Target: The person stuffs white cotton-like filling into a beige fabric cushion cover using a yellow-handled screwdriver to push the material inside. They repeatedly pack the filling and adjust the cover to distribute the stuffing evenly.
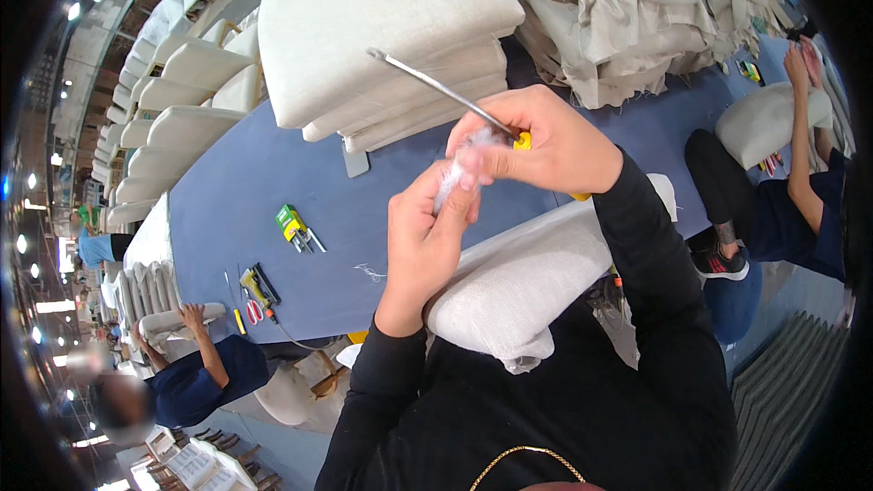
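My right hand is closed round a long metal-shafted tool, probably a screwdriver. Its yellow handle shows at the palm, and its shaft points up and left. Between my two hands is a tuft of white fluffy fibre. My left hand pinches it, and the fingers of my right hand also touch it. Below my hands, a light grey fabric-covered cushion rests at the table's near edge against my body. Its underside is hidden.
On the blue table stand stacked cream upholstered seats and loose cream fabric. To the left lie a green-yellow box, a staple gun, and red-handled scissors. Co-workers sit at left and right.
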Action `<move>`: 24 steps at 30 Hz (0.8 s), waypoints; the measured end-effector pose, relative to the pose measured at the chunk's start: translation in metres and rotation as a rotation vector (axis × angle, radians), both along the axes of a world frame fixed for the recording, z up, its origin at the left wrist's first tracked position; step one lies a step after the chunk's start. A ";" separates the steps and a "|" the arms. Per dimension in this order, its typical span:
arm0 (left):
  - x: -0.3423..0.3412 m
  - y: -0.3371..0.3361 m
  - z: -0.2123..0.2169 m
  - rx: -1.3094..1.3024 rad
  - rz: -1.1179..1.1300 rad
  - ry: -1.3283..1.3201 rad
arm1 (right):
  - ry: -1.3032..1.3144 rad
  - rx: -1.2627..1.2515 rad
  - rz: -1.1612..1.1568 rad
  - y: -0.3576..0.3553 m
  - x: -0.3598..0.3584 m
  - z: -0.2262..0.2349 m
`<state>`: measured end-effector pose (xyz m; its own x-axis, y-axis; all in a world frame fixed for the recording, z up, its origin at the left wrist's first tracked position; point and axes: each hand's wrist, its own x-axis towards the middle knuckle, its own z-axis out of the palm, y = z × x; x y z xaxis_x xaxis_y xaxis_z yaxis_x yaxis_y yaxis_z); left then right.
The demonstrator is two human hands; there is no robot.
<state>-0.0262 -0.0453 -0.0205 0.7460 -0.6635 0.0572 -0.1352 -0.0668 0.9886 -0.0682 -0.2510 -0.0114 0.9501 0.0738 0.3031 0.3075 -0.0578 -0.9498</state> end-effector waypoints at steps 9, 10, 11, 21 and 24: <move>0.008 0.000 -0.007 0.012 0.106 -0.207 | 0.037 -0.170 -0.281 0.003 0.013 0.006; 0.009 0.003 -0.009 -0.040 0.128 -0.188 | 0.003 -0.180 -0.307 0.007 0.014 0.005; 0.010 0.004 -0.011 -0.092 0.140 -0.167 | -0.012 -0.167 -0.409 0.002 0.016 -0.002; -0.035 0.061 -0.011 -0.458 -0.136 -0.620 | -0.012 0.309 -0.661 -0.053 0.030 -0.026; -0.048 0.061 0.008 -0.197 -0.176 -0.986 | -0.016 0.309 -0.712 -0.066 0.035 -0.034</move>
